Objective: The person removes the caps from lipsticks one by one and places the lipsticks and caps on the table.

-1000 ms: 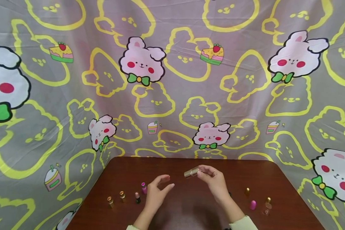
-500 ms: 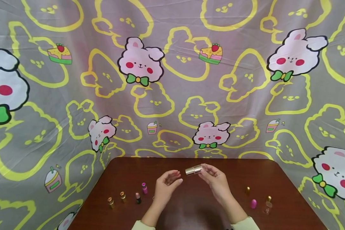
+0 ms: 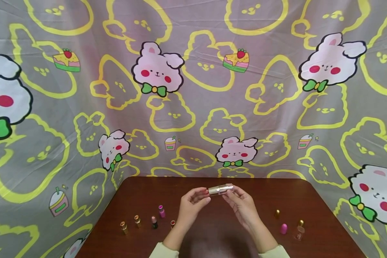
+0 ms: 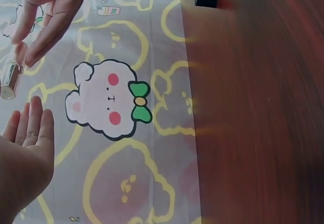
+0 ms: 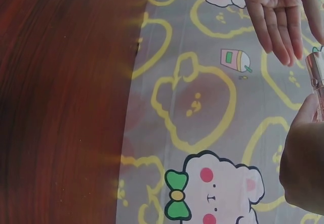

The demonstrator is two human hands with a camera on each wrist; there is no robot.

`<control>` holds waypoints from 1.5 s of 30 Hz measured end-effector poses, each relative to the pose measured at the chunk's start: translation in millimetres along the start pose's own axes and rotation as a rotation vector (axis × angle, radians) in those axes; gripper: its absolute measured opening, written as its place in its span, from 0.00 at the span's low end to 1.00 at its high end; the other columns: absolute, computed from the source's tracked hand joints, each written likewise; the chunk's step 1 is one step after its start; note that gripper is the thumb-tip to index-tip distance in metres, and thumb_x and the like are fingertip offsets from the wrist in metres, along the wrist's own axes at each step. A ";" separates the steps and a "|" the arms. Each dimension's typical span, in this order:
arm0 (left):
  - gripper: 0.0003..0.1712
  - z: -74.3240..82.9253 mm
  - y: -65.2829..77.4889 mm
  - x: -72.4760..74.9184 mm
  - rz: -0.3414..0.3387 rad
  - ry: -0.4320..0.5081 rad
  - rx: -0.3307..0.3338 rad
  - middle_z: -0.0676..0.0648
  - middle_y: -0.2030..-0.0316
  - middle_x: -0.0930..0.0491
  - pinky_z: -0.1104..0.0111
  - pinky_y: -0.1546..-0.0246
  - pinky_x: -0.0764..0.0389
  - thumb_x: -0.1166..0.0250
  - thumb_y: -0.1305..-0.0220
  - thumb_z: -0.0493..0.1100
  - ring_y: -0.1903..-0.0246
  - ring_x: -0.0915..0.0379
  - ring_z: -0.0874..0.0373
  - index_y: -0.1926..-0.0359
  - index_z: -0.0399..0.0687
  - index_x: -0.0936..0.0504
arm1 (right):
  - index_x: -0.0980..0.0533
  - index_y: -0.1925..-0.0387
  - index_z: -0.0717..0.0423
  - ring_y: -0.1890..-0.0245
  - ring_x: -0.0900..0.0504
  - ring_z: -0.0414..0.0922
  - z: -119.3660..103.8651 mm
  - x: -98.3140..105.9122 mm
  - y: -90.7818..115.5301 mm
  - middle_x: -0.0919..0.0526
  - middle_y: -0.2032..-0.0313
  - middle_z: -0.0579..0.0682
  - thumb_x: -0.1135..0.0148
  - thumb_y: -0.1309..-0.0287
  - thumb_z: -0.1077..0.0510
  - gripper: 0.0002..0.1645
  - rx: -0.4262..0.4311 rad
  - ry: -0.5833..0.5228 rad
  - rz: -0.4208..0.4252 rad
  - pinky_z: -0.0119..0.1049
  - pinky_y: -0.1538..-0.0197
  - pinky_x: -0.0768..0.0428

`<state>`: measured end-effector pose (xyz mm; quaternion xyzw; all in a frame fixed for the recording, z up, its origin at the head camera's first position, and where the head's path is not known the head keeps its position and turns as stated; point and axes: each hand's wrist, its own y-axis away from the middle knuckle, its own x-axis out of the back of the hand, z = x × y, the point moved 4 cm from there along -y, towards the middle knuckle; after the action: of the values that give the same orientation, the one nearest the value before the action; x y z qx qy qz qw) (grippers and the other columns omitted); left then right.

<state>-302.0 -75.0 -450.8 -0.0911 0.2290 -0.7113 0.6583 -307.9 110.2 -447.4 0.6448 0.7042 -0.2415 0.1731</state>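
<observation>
A gold lipstick tube [image 3: 216, 190] with a clear section at its right end is held up above the far half of the table. My right hand [image 3: 242, 206] pinches that clear end between thumb and fingers. Close to the tube's gold end is my left hand [image 3: 191, 206], its fingertips right by it in the head view. The left wrist view has the left hand [image 4: 28, 155] with fingers extended, a small gap from the tube [image 4: 9, 77]. Similarly, straight left fingers [image 5: 281, 27] show in the right wrist view, with the tube [image 5: 315, 70] below the thumb.
Uncapped lipsticks stand at left on the brown table [image 3: 213, 233]: two gold [image 3: 124, 227], one black [image 3: 154, 223], one magenta [image 3: 161, 211], another [image 3: 172, 223] beside the left wrist. Caps at right: gold [image 3: 277, 214], magenta [image 3: 283, 229], clear [image 3: 299, 233]. Patterned cloth [image 3: 193, 89] surrounds the table.
My left hand has moved right and up toward the tube's gold end. The right hand keeps hold of the tube, which has shifted slightly right.
</observation>
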 end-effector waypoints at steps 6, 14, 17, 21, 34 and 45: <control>0.18 5.3 -4.5 -7.5 0.001 0.002 0.014 0.28 0.56 0.20 0.66 0.57 0.19 0.34 0.45 0.22 0.60 0.18 0.59 0.51 0.22 0.23 | 0.19 0.60 0.57 0.57 0.16 0.44 -0.4 -1.3 2.4 0.19 0.57 0.52 0.45 0.35 0.71 0.11 0.007 -0.032 -0.024 0.40 0.48 0.22; 0.18 10.9 -8.7 -15.2 -0.015 0.008 -0.014 0.33 0.59 0.18 0.67 0.58 0.18 0.32 0.46 0.25 0.62 0.18 0.60 0.53 0.23 0.22 | 0.19 0.61 0.55 0.56 0.17 0.42 -1.2 -2.9 4.8 0.17 0.58 0.49 0.44 0.35 0.69 0.10 0.011 -0.090 -0.046 0.40 0.47 0.23; 0.18 19.4 -8.2 -18.6 -0.016 0.013 0.007 0.32 0.59 0.19 0.67 0.59 0.18 0.33 0.46 0.24 0.63 0.19 0.61 0.53 0.21 0.23 | 0.19 0.61 0.54 0.56 0.16 0.42 -0.6 -3.5 5.3 0.17 0.58 0.49 0.45 0.34 0.69 0.11 0.014 -0.091 -0.054 0.40 0.46 0.23; 0.18 20.0 -9.0 -19.9 -0.011 0.004 0.018 0.32 0.60 0.19 0.67 0.59 0.18 0.33 0.45 0.24 0.64 0.19 0.61 0.52 0.20 0.23 | 0.18 0.60 0.53 0.55 0.16 0.42 -0.2 -4.7 6.1 0.17 0.59 0.49 0.45 0.34 0.69 0.13 0.024 -0.095 -0.070 0.39 0.46 0.23; 0.15 13.7 -12.1 -20.3 -0.007 -0.002 0.000 0.38 0.62 0.16 0.69 0.60 0.18 0.31 0.45 0.27 0.65 0.19 0.62 0.55 0.24 0.20 | 0.18 0.59 0.54 0.55 0.16 0.43 1.3 -4.8 6.6 0.17 0.59 0.49 0.44 0.35 0.70 0.13 0.033 -0.116 -0.076 0.39 0.47 0.23; 0.13 11.0 -10.3 -20.3 -0.015 -0.018 0.043 0.37 0.65 0.18 0.72 0.64 0.19 0.34 0.45 0.23 0.68 0.21 0.63 0.57 0.21 0.21 | 0.20 0.59 0.57 0.56 0.16 0.43 2.0 -2.5 8.9 0.16 0.60 0.51 0.42 0.36 0.69 0.08 0.065 -0.014 -0.031 0.39 0.49 0.22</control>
<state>-304.1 -57.1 -433.1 -0.0849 0.2073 -0.7200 0.6568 -298.9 107.5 -448.7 0.6374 0.7047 -0.2715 0.1531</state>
